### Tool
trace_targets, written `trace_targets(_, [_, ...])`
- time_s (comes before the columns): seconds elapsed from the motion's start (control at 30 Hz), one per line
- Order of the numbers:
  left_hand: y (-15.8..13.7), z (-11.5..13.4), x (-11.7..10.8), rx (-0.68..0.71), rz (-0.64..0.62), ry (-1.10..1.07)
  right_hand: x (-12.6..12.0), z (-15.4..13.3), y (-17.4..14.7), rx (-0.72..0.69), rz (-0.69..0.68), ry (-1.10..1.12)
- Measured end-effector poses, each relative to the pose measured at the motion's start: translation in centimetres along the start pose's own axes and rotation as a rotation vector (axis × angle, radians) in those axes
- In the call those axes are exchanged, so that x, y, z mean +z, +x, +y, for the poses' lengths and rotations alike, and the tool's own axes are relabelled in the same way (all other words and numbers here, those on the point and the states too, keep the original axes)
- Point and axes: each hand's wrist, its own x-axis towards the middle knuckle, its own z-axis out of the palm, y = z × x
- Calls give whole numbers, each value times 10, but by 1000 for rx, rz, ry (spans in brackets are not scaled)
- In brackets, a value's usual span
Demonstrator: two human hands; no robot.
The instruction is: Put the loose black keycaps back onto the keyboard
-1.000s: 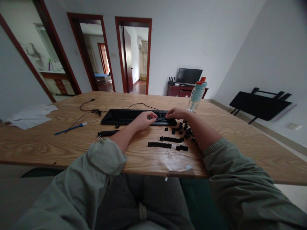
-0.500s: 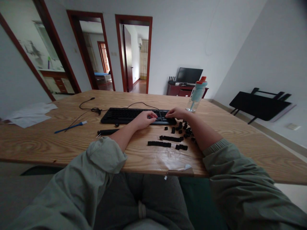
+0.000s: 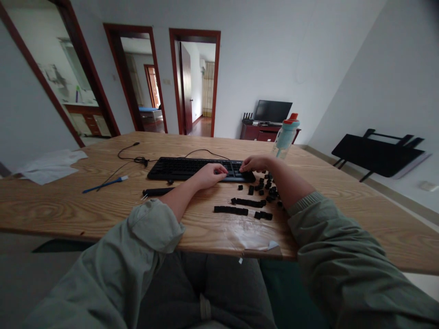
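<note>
Wooden table [image 3: 325, 201] with a black keyboard [image 3: 171, 169] lying lengthwise across its middle, parallel to the near edge and well apart from it; a strip of wood also separates the keyboard from the far edge. Broad stretches of wood grain extend to the right beyond the right forearm and to the lower left. Between keyboard and near edge lie a lower row of loose keys [image 3: 231, 210], an upper row [image 3: 250, 203] and a scattered heap [image 3: 272, 193], partly hidden by the right forearm, leaving little room there. A bottle [image 3: 287, 137] stands upright just behind the right wrist, its base partly covered. At left are a looped cable [image 3: 140, 160], a blue brush [image 3: 103, 184] and a black-handled tool [image 3: 157, 192], the last near the left forearm. The left hand [image 3: 210, 176] is curled over the keyboard's right half, thumb and fingers brought narrowly together; whether a key is pinched between them cannot be told. The right hand [image 3: 255, 163] bends down onto the keyboard's right end, fingers bunched, its fingertips too small to show whether they hold anything.
</note>
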Motion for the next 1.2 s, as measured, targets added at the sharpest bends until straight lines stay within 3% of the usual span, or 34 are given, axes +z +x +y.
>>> trace_targets(0.63, [-1,0,-1,42,-31,32,3,12,2,-100,40,53])
trace_targets(1.0, [-3,6,-2,2,-46,49,3,0,-5,-40,79,-37])
trace_targets(1.2, [0,2,1,-11,-59,51,0,2,0,-11,25,-111])
